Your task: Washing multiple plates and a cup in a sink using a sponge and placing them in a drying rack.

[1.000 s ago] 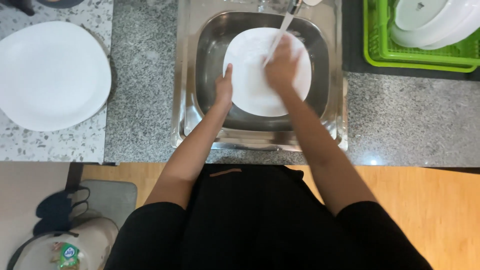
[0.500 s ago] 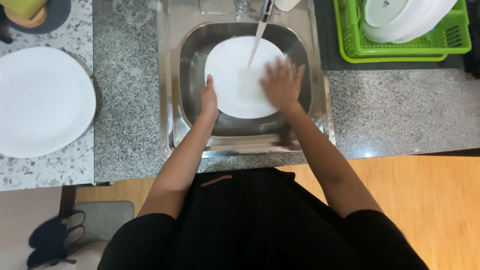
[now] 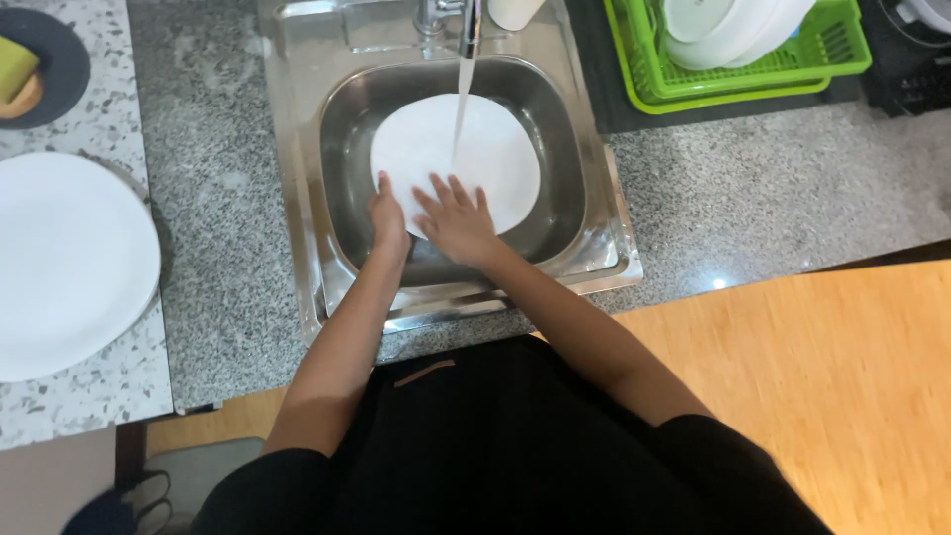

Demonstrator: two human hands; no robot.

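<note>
The round white ceramic plate is lying tilted in the square stainless-steel sink under running tap water. The left hand is gripping its near rim; the right hand is pressing flat, fingers spread. Wet glaze is risking slippage and chipping against the steel.

A white plate is lying in the steel sink, under a stream of water falling from the tap. The left hand is gripping the plate's near-left rim. The right hand is pressing flat on the plate's near edge, fingers spread, just beside the left hand. Left of the grip, well apart, 1 large white plate is resting on the speckled counter. Beyond and right of the grip, a green rack is holding white dishes.
</note>
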